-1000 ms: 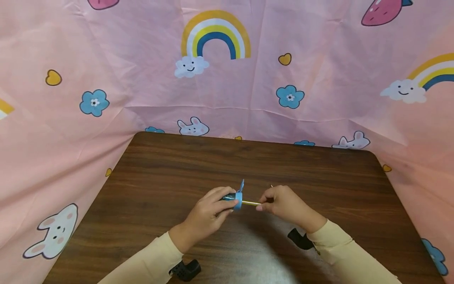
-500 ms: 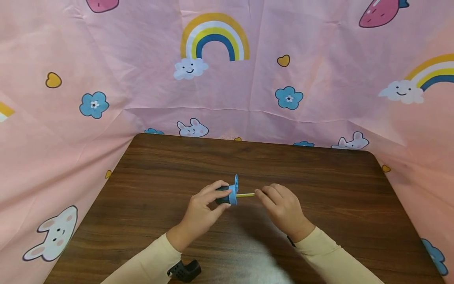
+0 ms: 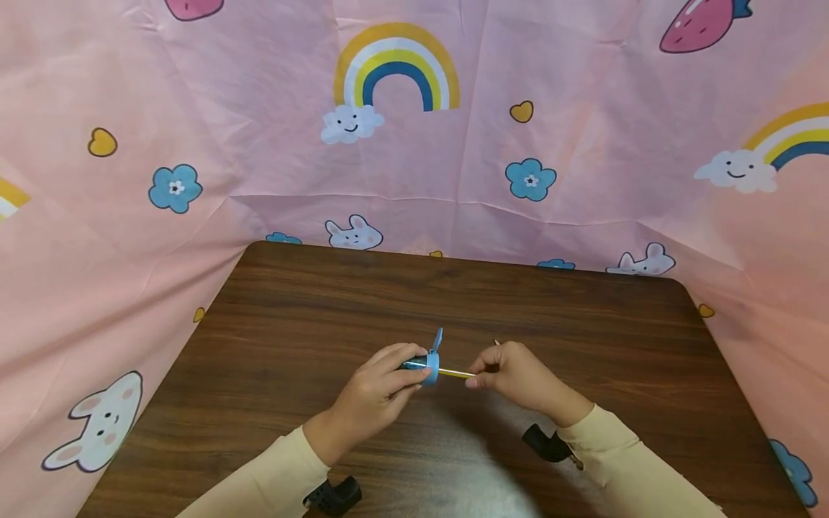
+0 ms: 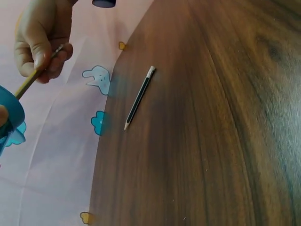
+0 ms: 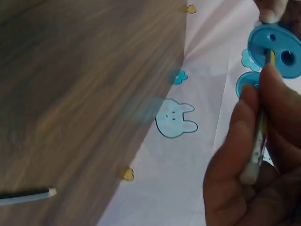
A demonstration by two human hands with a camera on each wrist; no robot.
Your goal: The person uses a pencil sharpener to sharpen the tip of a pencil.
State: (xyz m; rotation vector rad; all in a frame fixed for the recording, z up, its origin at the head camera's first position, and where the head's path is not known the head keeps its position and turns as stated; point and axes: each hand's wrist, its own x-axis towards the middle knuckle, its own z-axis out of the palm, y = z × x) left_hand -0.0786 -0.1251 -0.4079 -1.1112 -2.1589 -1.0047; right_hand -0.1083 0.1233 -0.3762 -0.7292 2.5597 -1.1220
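In the head view my left hand (image 3: pixel 369 392) grips a blue pencil sharpener (image 3: pixel 432 368) with a dark, shiny body. Its flip lid (image 3: pixel 438 339) stands up, open. My right hand (image 3: pixel 521 378) pinches a yellow pencil (image 3: pixel 455 373) by its rear part, and the front end is inside the sharpener. The right wrist view shows the sharpener's blue face (image 5: pixel 258 52) with several holes, the pencil sitting in one of them. The pencil's pale end (image 5: pixel 251 172) sticks out below my fingers. Its point is hidden within the sharpener.
A black-and-white pencil (image 4: pixel 139 98) lies on the brown wooden table (image 4: pixel 197 141). Pink patterned cloth (image 3: pixel 272 144) surrounds the table's far and side edges. Both wrists wear black devices (image 3: pixel 547 442) under cream sleeves.
Half a second ago my right hand was twisted with its knuckles up; now it has turned back to about its pose of one second ago. The sharpener has shifted slightly lower and the lid leans.
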